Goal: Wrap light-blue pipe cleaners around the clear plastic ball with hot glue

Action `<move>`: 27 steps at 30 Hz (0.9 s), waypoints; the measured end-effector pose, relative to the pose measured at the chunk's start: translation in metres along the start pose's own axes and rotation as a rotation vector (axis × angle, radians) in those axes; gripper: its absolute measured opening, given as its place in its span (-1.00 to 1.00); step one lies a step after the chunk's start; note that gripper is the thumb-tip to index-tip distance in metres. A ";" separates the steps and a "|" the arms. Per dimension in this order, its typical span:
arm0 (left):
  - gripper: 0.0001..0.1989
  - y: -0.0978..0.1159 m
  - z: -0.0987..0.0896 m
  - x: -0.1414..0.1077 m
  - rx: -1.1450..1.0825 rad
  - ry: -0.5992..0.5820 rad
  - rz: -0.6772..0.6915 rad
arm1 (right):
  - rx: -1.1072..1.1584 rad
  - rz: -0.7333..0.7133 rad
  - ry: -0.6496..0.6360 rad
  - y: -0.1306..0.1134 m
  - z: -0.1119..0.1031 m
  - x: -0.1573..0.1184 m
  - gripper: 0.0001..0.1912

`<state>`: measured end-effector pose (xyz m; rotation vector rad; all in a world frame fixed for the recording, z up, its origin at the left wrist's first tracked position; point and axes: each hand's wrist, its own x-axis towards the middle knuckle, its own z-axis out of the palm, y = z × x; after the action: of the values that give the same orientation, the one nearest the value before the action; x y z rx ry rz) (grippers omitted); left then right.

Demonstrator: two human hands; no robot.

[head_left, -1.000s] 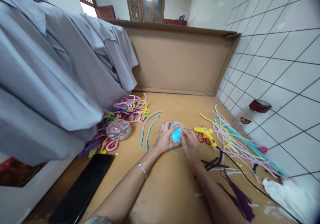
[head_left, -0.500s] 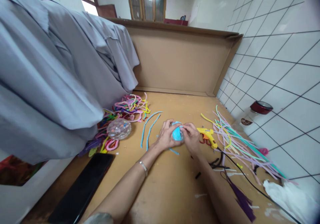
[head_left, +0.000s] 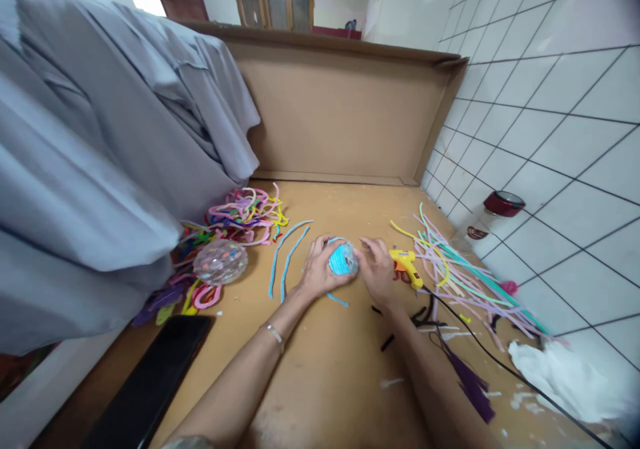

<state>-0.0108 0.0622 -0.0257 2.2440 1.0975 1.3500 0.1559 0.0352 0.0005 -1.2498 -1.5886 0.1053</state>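
My left hand (head_left: 320, 265) is wrapped round a small rounded object (head_left: 342, 259), part clear and part covered in rows of bright blue pipe cleaner. Close by its right side, my right hand (head_left: 376, 267) has its fingers bent together in a pinch; whatever lies between the fingertips is too small to make out. A short blue pipe cleaner (head_left: 338, 299) shows on the table below the left hand. Two longer blue pipe cleaners (head_left: 283, 262) lie to the left of the hands. Just right of my right hand rests a yellow glue gun (head_left: 407, 265) with a black cord.
A clear faceted dish (head_left: 221, 262) sits by a pile of coloured pipe cleaners (head_left: 245, 215) at left, near a black phone (head_left: 150, 375). Straight pipe cleaners (head_left: 465, 279), a red-lidded jar (head_left: 493, 219) and white tissue (head_left: 555, 375) lie right. A cardboard panel (head_left: 340, 112) stands behind.
My right hand has drawn back slightly from the blue-covered object, showing more of its clear side. The left hand keeps its hold. The whole view has shifted a little.
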 end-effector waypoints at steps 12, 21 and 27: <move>-0.31 0.001 0.005 0.000 -0.033 0.093 -0.101 | -0.963 0.643 -0.315 0.034 -0.054 0.006 -0.37; -0.30 -0.004 0.008 -0.001 -0.045 0.116 -0.073 | -0.835 0.721 -0.164 0.036 -0.063 0.014 -0.38; -0.33 -0.003 0.007 0.001 -0.052 0.114 -0.083 | -0.792 0.699 -0.187 0.029 -0.063 0.014 -0.27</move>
<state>-0.0059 0.0656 -0.0307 2.0835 1.1658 1.4702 0.2237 0.0267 0.0195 -2.4465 -1.3009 0.0284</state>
